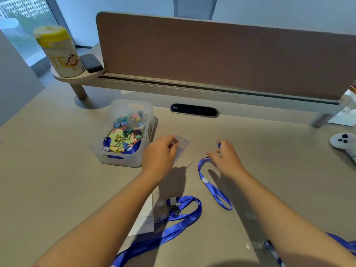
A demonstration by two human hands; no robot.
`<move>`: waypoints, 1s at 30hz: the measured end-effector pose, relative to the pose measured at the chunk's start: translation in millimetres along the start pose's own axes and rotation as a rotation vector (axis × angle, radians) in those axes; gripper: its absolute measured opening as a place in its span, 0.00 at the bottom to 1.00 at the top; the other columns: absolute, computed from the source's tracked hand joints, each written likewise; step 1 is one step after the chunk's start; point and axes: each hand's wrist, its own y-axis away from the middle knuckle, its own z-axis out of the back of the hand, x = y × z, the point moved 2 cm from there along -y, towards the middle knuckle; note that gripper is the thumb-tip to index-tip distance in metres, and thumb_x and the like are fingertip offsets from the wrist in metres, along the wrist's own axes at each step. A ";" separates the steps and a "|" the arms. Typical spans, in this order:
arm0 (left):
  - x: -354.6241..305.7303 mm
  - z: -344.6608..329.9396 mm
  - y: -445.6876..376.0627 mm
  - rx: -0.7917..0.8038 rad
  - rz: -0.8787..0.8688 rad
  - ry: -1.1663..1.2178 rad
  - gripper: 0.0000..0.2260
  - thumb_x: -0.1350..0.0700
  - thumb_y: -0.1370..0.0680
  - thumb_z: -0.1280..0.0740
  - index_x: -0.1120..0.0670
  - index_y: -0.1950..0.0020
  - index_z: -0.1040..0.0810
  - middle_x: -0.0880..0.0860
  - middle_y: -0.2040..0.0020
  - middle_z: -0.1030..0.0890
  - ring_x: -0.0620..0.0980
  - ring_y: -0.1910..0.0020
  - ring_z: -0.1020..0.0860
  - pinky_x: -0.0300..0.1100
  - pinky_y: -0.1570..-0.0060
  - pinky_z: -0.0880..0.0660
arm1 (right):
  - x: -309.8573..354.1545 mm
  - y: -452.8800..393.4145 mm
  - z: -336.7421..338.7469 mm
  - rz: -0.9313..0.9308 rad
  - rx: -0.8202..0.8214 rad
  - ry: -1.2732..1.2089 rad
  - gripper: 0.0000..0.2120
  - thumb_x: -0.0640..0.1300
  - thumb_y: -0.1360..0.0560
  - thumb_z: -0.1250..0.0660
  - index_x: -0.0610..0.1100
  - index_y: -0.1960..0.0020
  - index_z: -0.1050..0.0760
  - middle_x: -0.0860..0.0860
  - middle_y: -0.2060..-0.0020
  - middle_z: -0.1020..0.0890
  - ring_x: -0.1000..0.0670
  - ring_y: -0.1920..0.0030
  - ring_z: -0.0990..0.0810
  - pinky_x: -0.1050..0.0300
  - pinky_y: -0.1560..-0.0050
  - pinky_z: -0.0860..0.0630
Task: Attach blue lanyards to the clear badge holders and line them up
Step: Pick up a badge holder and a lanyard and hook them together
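Three blue lanyards lie on the bench [57, 170] in plain view: one loop [213, 189] under the right hand, one [185, 212] near the front edge clipped to a holder, and a third [342, 243] at the right front, partly cut off by the frame. More blue strap shows inside the bin [133, 151], number unclear. Two clear badge holders can be made out: one [182, 145] in the left hand, one [146, 218] flat on the bench by the left forearm with the second lanyard's clip on its top edge. A few small clear bits lie near the right forearm; too faint to tell what they are.

The left hand [159, 155] is raised just right of the bin, fingers curled, pinching the upper holder by its top corner. The right hand [225, 157] is palm down, fingers bent, pinching the top end of the first lanyard, whose loop trails back over the bench toward the person. The two hands are near each other but apart.

The bin, translucent, holds coloured binder clips and a small clear tub of clips. Behind it a grommet [194, 110] is set in the bench, then a raised shelf [173, 85] with a brown divider [212, 58]. On the shelf's left end stand a yellow-lidded canister [57, 51] and a dark eraser [91, 63]. A white plush toy [344, 141] lies at the right edge.
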 end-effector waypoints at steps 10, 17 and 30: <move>24.6 -21.2 23.6 0.117 0.058 -0.038 0.09 0.59 0.23 0.38 0.59 0.46 0.22 0.58 0.50 0.17 0.55 0.52 0.21 0.46 0.53 0.25 | -64.7 11.8 -61.3 -0.088 0.057 0.315 0.23 0.53 0.32 0.30 0.38 0.46 0.31 0.43 0.49 0.25 0.45 0.51 0.27 0.55 0.55 0.32; 26.9 -13.5 20.9 0.123 0.093 -0.023 0.09 0.58 0.23 0.38 0.58 0.46 0.22 0.57 0.49 0.18 0.54 0.52 0.21 0.46 0.53 0.25 | -60.5 -1.1 -60.1 -0.125 0.093 0.417 0.05 0.33 0.25 0.46 0.40 0.58 0.34 0.50 0.73 0.32 0.52 0.73 0.34 0.58 0.72 0.36; 66.5 95.2 -26.1 -0.207 0.302 0.207 0.08 0.58 0.23 0.38 0.59 0.50 0.22 0.57 0.51 0.19 0.53 0.55 0.26 0.45 0.55 0.28 | 141.4 -25.9 -37.5 0.308 0.011 -0.042 0.09 0.41 0.22 0.43 0.43 0.56 0.26 0.48 0.64 0.25 0.50 0.64 0.30 0.62 0.67 0.36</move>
